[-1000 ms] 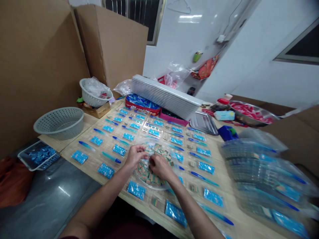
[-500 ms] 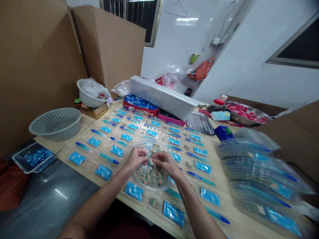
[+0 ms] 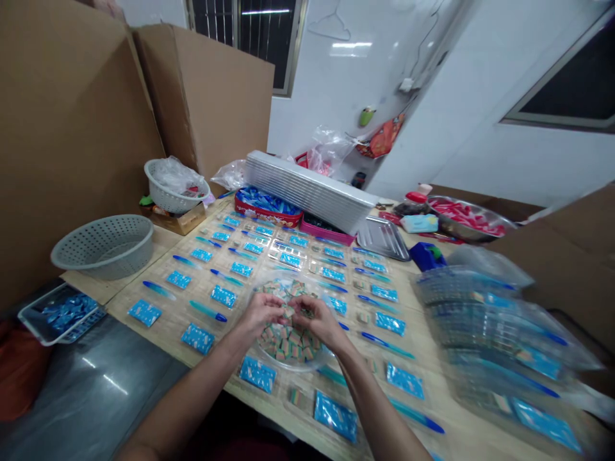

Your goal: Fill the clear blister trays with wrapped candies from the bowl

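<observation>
Wooden tabletop [image 3: 166, 242] bears a clear bowl [image 3: 298, 367] of striped blocks [image 3: 287, 349]. The right hand [image 3: 319, 318] has risen from them, grip unclear, to meet the left hand [image 3: 261, 314], its fingers seemingly pinching one block; picking up has apparently become handling.

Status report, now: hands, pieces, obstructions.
Left hand, right hand close together over clear bowl; grip unclear. Striped pieces heaped in bowl. Packets and pens around it; nothing blocks hands.

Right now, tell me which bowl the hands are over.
The clear bowl of striped blocks, under the left hand and right hand; the metal bowl of pink pieces stands farther back.
</observation>
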Action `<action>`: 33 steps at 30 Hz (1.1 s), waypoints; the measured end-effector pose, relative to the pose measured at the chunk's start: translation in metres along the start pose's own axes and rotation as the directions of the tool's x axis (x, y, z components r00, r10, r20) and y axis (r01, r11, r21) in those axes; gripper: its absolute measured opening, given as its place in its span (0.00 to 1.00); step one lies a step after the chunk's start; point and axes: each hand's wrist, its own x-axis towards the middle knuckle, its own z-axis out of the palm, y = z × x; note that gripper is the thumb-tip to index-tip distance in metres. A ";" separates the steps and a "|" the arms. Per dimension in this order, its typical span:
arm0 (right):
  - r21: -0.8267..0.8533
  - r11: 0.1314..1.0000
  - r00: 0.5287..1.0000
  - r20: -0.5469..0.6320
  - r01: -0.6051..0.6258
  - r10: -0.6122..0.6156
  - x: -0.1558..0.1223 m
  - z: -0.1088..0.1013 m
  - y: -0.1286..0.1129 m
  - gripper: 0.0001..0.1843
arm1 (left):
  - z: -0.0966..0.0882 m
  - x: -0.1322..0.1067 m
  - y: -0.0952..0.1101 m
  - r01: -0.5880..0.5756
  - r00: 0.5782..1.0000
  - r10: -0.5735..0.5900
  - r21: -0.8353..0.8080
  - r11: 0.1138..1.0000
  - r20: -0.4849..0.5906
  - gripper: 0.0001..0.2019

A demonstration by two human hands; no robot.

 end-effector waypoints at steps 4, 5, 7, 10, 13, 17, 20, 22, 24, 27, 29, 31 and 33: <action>0.062 0.998 1.000 0.008 0.009 -0.010 -0.003 -0.001 0.001 0.13 | 0.000 -0.002 0.003 0.042 0.998 -0.040 -0.036 0.998 0.047 0.20; 0.067 0.998 1.000 0.004 0.011 -0.011 -0.003 0.000 0.002 0.12 | -0.001 -0.002 0.004 0.048 0.997 -0.046 -0.035 0.998 0.061 0.20; 0.068 0.998 1.000 -0.012 0.016 -0.015 -0.002 0.002 0.003 0.10 | -0.001 -0.002 0.004 0.061 0.995 -0.059 -0.026 0.998 0.086 0.19; 0.039 0.999 0.999 -0.031 0.016 -0.015 -0.003 0.005 0.007 0.07 | 0.000 -0.001 0.002 0.052 0.996 -0.052 0.000 0.999 0.078 0.19; -0.108 0.994 1.000 -0.027 -0.009 0.007 -0.005 0.008 0.006 0.07 | 0.003 -0.003 -0.001 -0.018 1.000 0.017 0.096 0.995 0.003 0.16; -0.505 0.859 0.987 -0.077 0.082 -0.140 -0.008 0.011 -0.002 0.11 | 0.008 -0.005 -0.002 -0.105 0.993 0.114 0.254 0.962 -0.021 0.10; -0.707 0.700 0.976 -0.065 0.100 -0.206 -0.010 0.010 -0.005 0.11 | 0.008 -0.004 -0.002 -0.129 0.988 0.148 0.308 0.943 -0.040 0.08; -0.744 0.665 0.978 -0.080 0.069 -0.191 -0.011 0.007 -0.004 0.11 | 0.007 -0.004 -0.001 -0.126 0.987 0.150 0.313 0.941 -0.056 0.07; -0.686 0.726 0.979 -0.109 0.053 -0.175 -0.012 0.003 -0.002 0.12 | 0.006 -0.005 0.001 -0.127 0.985 0.155 0.290 0.949 -0.075 0.07; -0.409 0.911 0.984 -0.136 0.046 -0.111 -0.012 0.001 0.001 0.09 | 0.008 -0.008 0.004 -0.127 0.981 0.153 0.205 0.971 -0.117 0.10; -0.214 0.977 0.988 -0.145 0.015 -0.047 -0.012 0.003 0.001 0.07 | 0.011 -0.011 0.005 -0.118 0.982 0.136 0.135 0.984 -0.130 0.12; -0.098 0.995 0.986 -0.166 -0.007 -0.009 -0.010 0.006 0.000 0.05 | 0.014 -0.013 0.006 -0.103 0.987 0.111 0.074 0.992 -0.116 0.14; -0.054 0.999 0.981 -0.191 0.005 -0.015 -0.009 0.008 -0.002 0.04 | 0.016 -0.014 0.005 -0.091 0.991 0.093 0.026 0.996 -0.094 0.15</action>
